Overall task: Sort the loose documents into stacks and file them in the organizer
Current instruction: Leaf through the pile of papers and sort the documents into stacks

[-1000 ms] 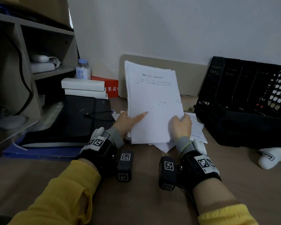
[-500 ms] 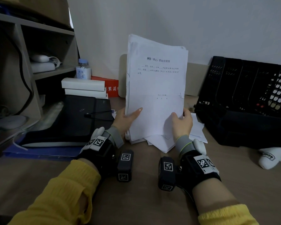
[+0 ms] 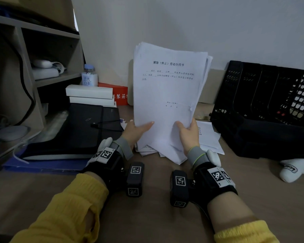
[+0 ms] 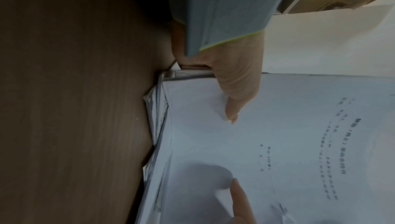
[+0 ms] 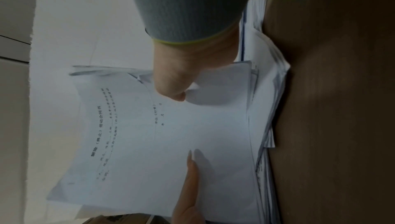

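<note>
— Brown wood-grain desk [image 3: 147,216] runs up to a pale wall, and you're sitting square to it. What do you have in your hands?

— You hold a thick sheaf of white printed papers [image 3: 167,95] almost upright, its lower edge down on the desk among more loose white sheets [image 3: 209,139] that lie flat under and to the right of it. The top page carries a printed Chinese heading and a few lines of text.

— And the grip?

— Your left hand [image 3: 135,130] clasps the sheaf's lower left edge, thumb laid flat across the front page, the other fingers behind the paper. Your right hand [image 3: 189,135] clasps the lower right edge the same way, thumb on the front. The wrist views show each thumb pressed on the top sheet.

— Where's the organizer?

— That black plastic perforated file organizer [image 3: 263,109] with upright dividers stands on the desk to your right, well apart from the sheaf. Whether anything sits in its slots, you cannot tell.

— Anything else around?

— To your left lies a black expanding folder with an elastic cord [image 3: 81,130], behind it two stacked white boxes [image 3: 90,95], a small clear bottle with a blue label [image 3: 89,76] and a red carton [image 3: 118,94]. A beige wooden shelf unit [image 3: 42,67] stands at far left.
</note>
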Motion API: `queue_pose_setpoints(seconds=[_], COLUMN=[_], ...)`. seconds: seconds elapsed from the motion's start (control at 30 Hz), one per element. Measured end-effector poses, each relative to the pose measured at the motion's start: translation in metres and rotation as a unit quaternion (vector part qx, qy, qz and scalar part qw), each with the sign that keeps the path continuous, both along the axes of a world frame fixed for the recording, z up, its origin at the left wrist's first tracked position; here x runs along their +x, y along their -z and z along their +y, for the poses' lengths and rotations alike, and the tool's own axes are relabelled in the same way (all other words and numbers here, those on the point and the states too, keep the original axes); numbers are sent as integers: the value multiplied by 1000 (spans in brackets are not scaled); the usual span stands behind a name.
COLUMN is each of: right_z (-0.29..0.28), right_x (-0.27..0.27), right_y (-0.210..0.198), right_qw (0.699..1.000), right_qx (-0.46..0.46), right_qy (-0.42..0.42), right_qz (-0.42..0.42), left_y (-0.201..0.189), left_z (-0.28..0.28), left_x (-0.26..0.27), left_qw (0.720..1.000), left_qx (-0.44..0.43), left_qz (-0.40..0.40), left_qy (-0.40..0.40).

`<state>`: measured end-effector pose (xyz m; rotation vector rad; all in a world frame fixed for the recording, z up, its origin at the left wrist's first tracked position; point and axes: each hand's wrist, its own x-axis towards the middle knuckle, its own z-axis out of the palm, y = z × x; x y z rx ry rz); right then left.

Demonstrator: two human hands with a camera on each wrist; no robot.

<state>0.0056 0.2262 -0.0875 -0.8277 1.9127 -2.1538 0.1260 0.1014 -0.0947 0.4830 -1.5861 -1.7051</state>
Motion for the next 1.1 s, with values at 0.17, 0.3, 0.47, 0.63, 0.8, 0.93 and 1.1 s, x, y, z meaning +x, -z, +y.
queue_pose_setpoints(seconds=[0.17, 0.3, 0.47, 0.63, 0.8, 0.93, 1.1], right_z=[-4, -7, -6, 0, 1, 3, 5], right_x=[0, -2, -4, -11, -24, -29, -29], right_y=[3, 7, 7, 7, 10, 15, 13], right_qw=[999, 997, 999, 995, 983, 970, 959], right_qx=[23, 49, 47, 21, 73, 193, 252], right_qy=[-17, -12, 15, 81, 112, 98, 103], right_qz=[-36, -53, -15, -45, -124, -109, -74], left_y=[6, 9, 9, 7, 8, 10, 10], left_z=[-7, -10, -6, -7, -13, -12, -14], left_x=[-4, -6, -7, -6, -7, -9, -7], left_qw=[998, 997, 995, 992, 986, 987, 984], left_qx=[18, 10, -2, 19, 42, 12, 1], left_qz=[-57, -65, -38, -25, -44, -77, -81], left_qy=[-19, -49, -91, -120, -155, -143, -157])
